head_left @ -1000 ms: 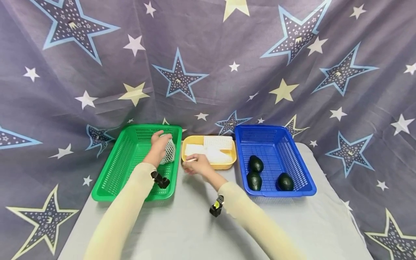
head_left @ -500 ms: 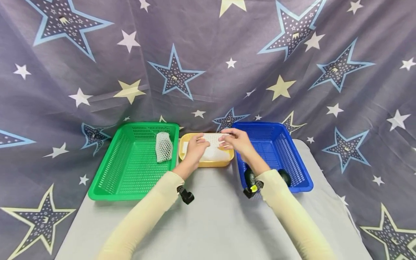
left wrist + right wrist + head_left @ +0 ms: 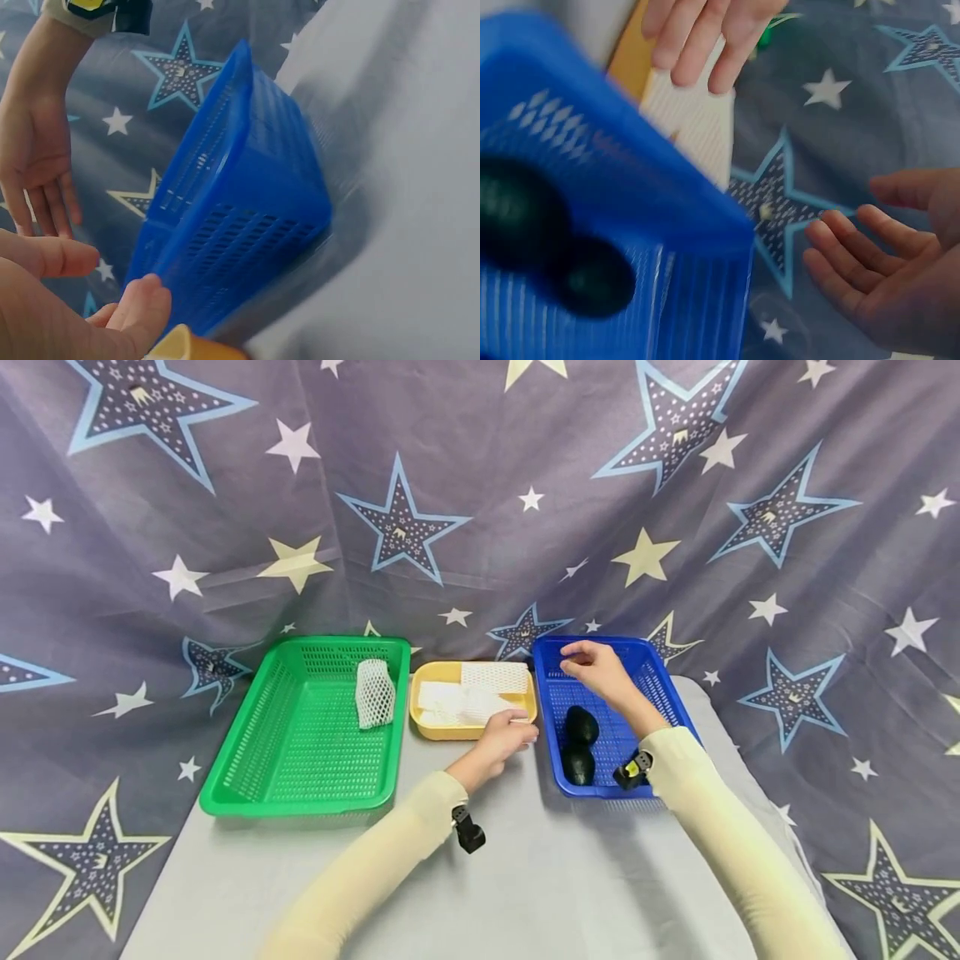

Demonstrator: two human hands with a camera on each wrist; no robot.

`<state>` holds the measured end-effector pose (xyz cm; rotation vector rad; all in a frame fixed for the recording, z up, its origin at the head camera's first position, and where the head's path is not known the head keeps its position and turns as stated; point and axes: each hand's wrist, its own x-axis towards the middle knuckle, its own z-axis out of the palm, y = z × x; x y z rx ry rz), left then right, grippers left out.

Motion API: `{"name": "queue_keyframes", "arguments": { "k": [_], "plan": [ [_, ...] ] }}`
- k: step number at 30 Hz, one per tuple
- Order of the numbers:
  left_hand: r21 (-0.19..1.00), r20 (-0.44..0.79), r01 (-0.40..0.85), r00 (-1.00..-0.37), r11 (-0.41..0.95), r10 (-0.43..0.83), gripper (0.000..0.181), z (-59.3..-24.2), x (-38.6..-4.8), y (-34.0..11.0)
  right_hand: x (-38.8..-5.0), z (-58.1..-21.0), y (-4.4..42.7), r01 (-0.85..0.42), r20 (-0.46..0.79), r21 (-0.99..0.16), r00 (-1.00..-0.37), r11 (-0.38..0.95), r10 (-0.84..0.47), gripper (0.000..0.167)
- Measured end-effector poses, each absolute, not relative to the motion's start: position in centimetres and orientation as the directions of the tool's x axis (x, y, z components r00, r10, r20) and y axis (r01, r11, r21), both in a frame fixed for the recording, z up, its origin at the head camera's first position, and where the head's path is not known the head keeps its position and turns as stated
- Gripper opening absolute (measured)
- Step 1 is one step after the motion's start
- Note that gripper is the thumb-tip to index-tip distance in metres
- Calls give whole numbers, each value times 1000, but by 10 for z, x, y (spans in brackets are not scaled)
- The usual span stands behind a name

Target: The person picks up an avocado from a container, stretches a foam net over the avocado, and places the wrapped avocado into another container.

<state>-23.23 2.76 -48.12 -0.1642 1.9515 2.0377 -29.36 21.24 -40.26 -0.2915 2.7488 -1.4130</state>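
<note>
While right hand (image 3: 600, 675) and left hand (image 3: 498, 745) are loosely spread, fetching an avocado (image 3: 581, 726) seems the step; grasp downward next.

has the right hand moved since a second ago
Yes, rightward in the head view: the right hand has gone from the yellow tray to over the blue basket.

Head view, high, facing forward and down over table (image 3: 555, 893), left wrist view, near, tilted, outside the blue basket (image 3: 259, 180), right wrist view, near, looking into it, left hand (image 3: 501, 745) and right hand (image 3: 602, 675) common to all.
</note>
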Motion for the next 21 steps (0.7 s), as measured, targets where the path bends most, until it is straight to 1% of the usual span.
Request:
{"name": "queue_keyframes", "arguments": {
  "k": [3,7,15,21],
  "plan": [
    [944,-319,-329,-931,-28,181,51,-486,-230,34,-298,-408,220,-155,24,-745,-978,649,-206,33],
    [938,-332,-344,-924,-38,190,48,-489,-228,40,-301,-415,227,-148,-14,-688,-976,710,-218,35],
    [929,-361,-369,-919,-26,158,48,-496,-228,50,-310,-437,240,-98,-96,-609,-976,787,-196,40],
    [919,-376,-390,-912,-56,163,52,-499,-229,55,-314,-448,246,-63,-156,-564,-971,823,-181,47]
  ]
}}
